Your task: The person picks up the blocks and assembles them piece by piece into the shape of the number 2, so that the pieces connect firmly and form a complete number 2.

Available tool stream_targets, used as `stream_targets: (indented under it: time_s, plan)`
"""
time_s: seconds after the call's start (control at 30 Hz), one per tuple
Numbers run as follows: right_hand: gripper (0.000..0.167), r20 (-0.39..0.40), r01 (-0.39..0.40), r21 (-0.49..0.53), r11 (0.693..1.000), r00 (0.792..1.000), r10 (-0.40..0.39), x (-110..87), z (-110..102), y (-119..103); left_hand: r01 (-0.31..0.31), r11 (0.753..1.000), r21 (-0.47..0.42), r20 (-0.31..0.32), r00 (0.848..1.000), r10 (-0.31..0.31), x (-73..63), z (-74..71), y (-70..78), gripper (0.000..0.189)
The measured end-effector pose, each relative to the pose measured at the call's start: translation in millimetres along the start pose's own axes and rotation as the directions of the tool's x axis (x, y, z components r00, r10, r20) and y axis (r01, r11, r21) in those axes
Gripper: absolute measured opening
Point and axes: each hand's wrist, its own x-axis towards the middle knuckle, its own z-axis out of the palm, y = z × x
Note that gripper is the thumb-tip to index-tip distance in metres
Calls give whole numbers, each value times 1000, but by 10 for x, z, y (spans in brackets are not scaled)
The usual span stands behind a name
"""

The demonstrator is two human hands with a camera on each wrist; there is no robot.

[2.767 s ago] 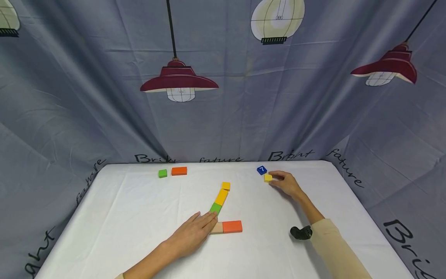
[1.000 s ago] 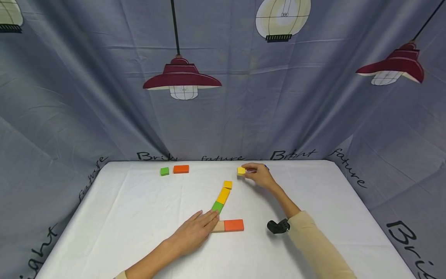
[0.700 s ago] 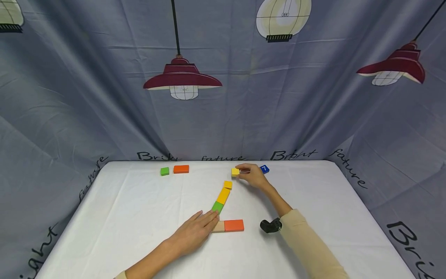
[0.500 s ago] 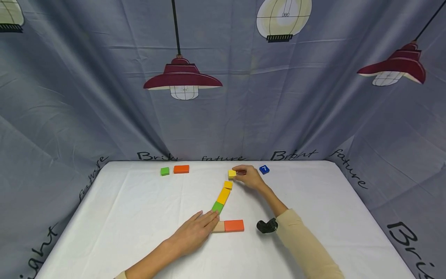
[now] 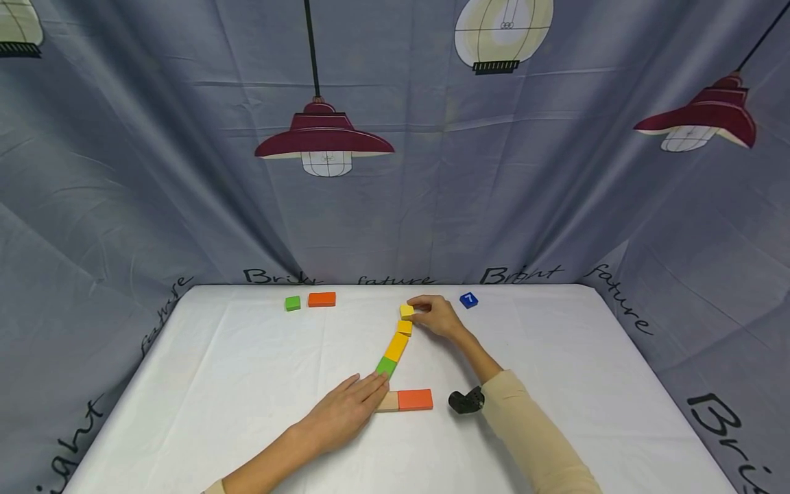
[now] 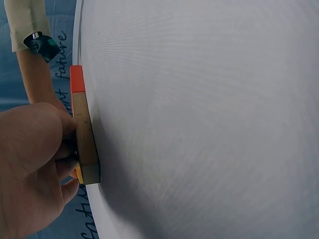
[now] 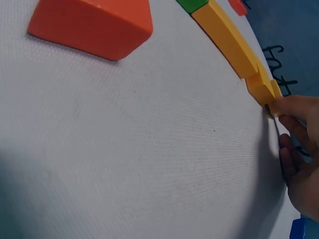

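My right hand [image 5: 435, 315] pinches a small yellow block [image 5: 406, 311] between thumb and fingertips. This block is at the far end of a row made of another small yellow block [image 5: 404, 328], a longer yellow block [image 5: 397, 347] and a green block [image 5: 386, 366]. My left hand [image 5: 345, 415] rests over the near end of that row, its fingers extended and hiding part of it. By its fingertips lies a plain wooden block [image 6: 85, 134], with an orange block [image 5: 415, 399] against its right end. In the right wrist view, the held block nearly meets the row; contact is unclear.
At the back left of the white table [image 5: 247, 357] lie a green cube [image 5: 293, 303] and an orange block [image 5: 322, 300]. A blue block marked 7 [image 5: 468, 300] sits right of my right hand. A black device [image 5: 465, 401] is on my right wrist. A grey curtain [image 5: 395, 219] hangs behind.
My right hand has carried the small yellow block leftward from beside the blue block, then down to the far end of the row. The left hand has stayed in place.
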Motion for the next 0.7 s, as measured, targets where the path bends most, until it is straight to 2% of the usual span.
stream_targets:
  time_s: [0.7]
  plan:
    - [30,31,10,37,999,999,-11,-16,27,4,-7,1000,7,0,1000,7,7,21,-10,48]
